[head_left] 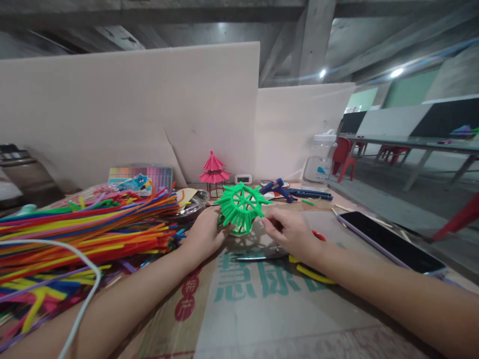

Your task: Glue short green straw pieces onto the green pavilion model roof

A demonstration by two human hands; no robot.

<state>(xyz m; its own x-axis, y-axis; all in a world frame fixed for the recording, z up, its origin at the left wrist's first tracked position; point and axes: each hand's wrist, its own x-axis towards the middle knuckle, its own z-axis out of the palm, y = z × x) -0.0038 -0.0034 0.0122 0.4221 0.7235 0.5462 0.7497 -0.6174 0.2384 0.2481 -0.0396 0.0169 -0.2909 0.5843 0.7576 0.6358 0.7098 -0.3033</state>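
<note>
A round, bright green pipe-cleaner piece [242,215], with spokes inside a ring and strips fanning out round its rim, is held up just above the table. My left hand [205,233] grips its left side, the fingertips partly hidden behind it. At the right edge, my right hand [291,232] pinches one of the green strips between thumb and finger. Below the hands lies a tool with silver blades [258,255], its handle end partly covered by my right forearm. Behind the green piece stands a small pink-roofed pagoda model [213,174].
Loose multicoloured pipe cleaners [90,229] heap up on the left, crossed by a white cable [98,273]. A blue glue gun [279,188], a small digital clock [243,178] and a clear bottle [318,163] stand or lie at the back. A phone [389,242] rests on the right.
</note>
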